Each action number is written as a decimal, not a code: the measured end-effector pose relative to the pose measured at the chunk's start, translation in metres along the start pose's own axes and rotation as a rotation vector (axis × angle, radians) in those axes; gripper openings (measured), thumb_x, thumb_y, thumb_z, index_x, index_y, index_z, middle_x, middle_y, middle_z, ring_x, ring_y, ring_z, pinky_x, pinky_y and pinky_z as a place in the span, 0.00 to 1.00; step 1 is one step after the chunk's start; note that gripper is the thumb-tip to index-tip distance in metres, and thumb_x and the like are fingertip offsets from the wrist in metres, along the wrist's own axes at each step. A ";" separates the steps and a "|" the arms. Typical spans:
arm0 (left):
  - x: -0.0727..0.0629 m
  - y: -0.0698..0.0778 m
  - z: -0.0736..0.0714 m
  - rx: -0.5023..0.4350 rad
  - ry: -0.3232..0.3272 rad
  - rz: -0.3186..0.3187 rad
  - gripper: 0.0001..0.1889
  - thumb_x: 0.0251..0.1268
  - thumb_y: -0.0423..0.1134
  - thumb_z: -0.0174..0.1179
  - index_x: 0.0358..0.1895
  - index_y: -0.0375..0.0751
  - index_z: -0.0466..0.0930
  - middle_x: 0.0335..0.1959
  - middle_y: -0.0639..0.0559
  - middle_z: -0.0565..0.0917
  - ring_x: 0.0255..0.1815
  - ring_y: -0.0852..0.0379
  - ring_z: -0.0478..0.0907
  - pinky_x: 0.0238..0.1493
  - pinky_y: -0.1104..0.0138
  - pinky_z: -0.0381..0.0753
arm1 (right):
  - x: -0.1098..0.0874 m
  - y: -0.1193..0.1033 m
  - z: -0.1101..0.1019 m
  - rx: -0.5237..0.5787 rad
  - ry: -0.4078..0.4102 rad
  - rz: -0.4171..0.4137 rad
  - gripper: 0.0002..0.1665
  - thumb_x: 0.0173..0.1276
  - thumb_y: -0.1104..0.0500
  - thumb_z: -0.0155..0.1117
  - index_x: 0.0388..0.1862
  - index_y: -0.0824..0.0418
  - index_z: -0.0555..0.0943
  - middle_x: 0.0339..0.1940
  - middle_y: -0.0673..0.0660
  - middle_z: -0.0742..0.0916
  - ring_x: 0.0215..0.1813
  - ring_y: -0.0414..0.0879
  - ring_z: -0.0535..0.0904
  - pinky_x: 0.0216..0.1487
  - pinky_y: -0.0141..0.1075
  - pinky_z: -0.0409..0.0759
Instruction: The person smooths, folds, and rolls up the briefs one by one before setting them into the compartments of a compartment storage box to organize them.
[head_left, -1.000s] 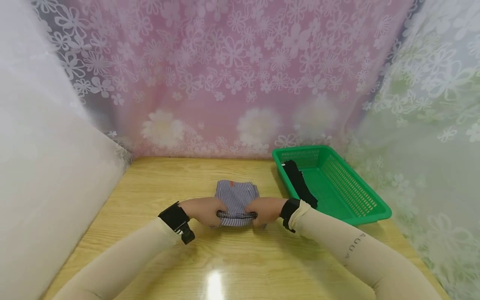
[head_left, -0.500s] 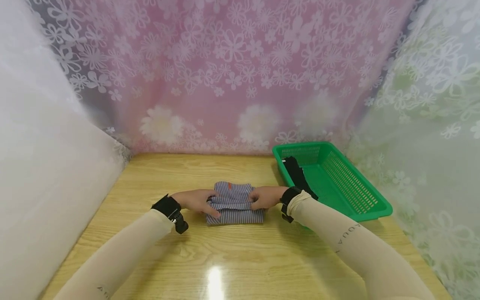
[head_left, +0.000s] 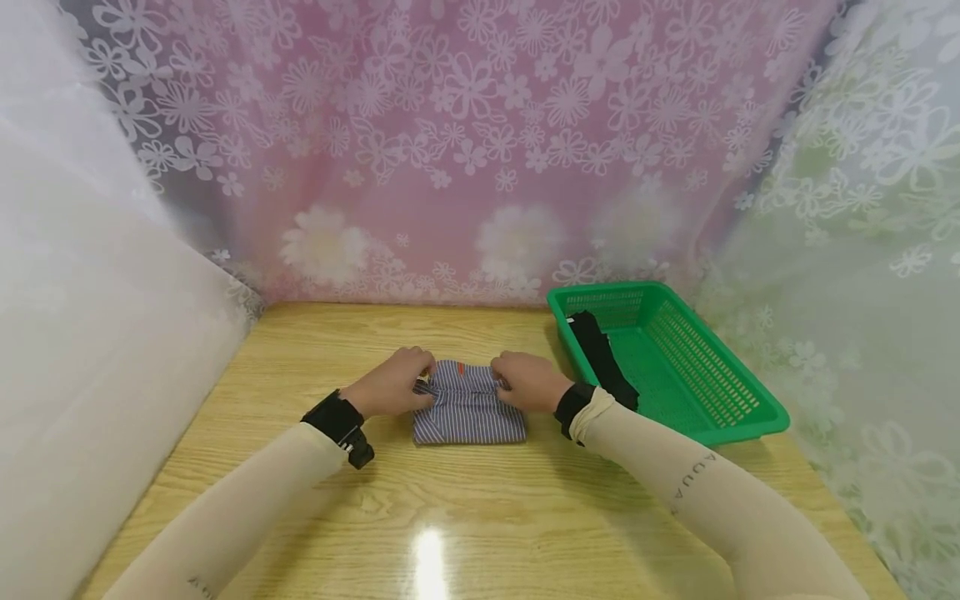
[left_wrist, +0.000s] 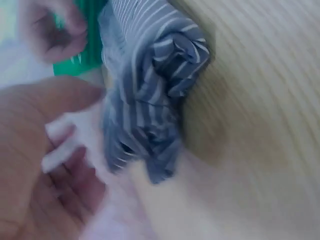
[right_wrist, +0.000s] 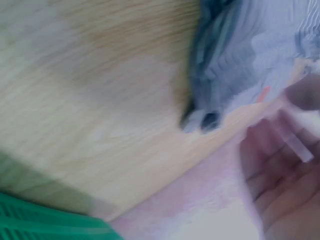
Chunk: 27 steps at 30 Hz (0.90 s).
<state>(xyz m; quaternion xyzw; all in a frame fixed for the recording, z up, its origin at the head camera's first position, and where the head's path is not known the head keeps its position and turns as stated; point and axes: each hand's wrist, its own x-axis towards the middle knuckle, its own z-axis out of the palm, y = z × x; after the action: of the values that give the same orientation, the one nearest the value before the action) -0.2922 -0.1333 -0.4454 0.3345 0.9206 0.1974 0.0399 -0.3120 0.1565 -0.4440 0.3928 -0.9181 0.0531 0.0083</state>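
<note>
A blue-grey garment (head_left: pixel 468 423) with white stripes and a small orange-red tag lies folded on the wooden table. At its far left corner is my left hand (head_left: pixel 392 385), thumb and fingers bent toward the cloth. Opposite it, my right hand (head_left: pixel 531 382) is at the far right corner. Blurred in the left wrist view, the thumb of the left hand (left_wrist: pixel 35 145) comes right up to the rolled end of the garment (left_wrist: pixel 142 102). In the right wrist view the right hand (right_wrist: pixel 290 185) has loosely bent fingers, apart from the cloth.
A green plastic basket (head_left: pixel 731 435) stands at the right, with a folded black cloth (head_left: pixel 602 360) along its left inner wall. Behind the wooden table (head_left: pixel 337 517) hangs a pink floral curtain (head_left: pixel 442 242); pale sheets flank both sides.
Both hands have moved from the near edge of the garment to its far corners. The rolled near part has been turned away from me, leaving a shorter, flatter bundle.
</note>
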 end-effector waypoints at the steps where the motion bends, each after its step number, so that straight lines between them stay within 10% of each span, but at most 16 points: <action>1: 0.001 0.007 0.000 0.041 0.005 0.051 0.17 0.66 0.43 0.71 0.51 0.40 0.77 0.44 0.50 0.77 0.45 0.54 0.71 0.49 0.59 0.73 | 0.001 -0.004 0.000 -0.019 0.018 -0.071 0.05 0.70 0.58 0.67 0.37 0.55 0.78 0.32 0.49 0.79 0.33 0.43 0.74 0.36 0.38 0.75; 4: 0.001 0.029 0.003 0.156 -0.056 0.177 0.19 0.63 0.47 0.73 0.53 0.43 0.81 0.48 0.52 0.79 0.49 0.55 0.75 0.54 0.58 0.77 | 0.002 -0.017 0.000 -0.052 -0.017 -0.278 0.09 0.71 0.54 0.67 0.45 0.56 0.82 0.41 0.50 0.83 0.43 0.44 0.79 0.47 0.39 0.80; 8: -0.006 0.048 0.014 0.287 -0.168 0.181 0.32 0.55 0.58 0.76 0.60 0.46 0.82 0.55 0.53 0.81 0.56 0.53 0.79 0.58 0.57 0.80 | -0.002 -0.030 0.008 -0.092 -0.144 -0.382 0.23 0.70 0.45 0.69 0.56 0.58 0.83 0.51 0.52 0.83 0.52 0.45 0.80 0.57 0.39 0.80; 27: -0.016 0.025 0.024 0.269 -0.094 0.148 0.18 0.53 0.40 0.76 0.48 0.47 0.86 0.43 0.55 0.79 0.45 0.56 0.76 0.49 0.59 0.80 | -0.025 -0.013 0.020 -0.184 -0.146 -0.229 0.23 0.64 0.44 0.77 0.51 0.53 0.83 0.43 0.50 0.80 0.42 0.43 0.77 0.48 0.40 0.81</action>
<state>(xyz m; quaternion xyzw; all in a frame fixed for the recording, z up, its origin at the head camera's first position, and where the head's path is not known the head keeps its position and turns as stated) -0.2603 -0.1180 -0.4584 0.4125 0.9087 0.0591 0.0231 -0.2851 0.1639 -0.4639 0.4951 -0.8665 -0.0612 -0.0168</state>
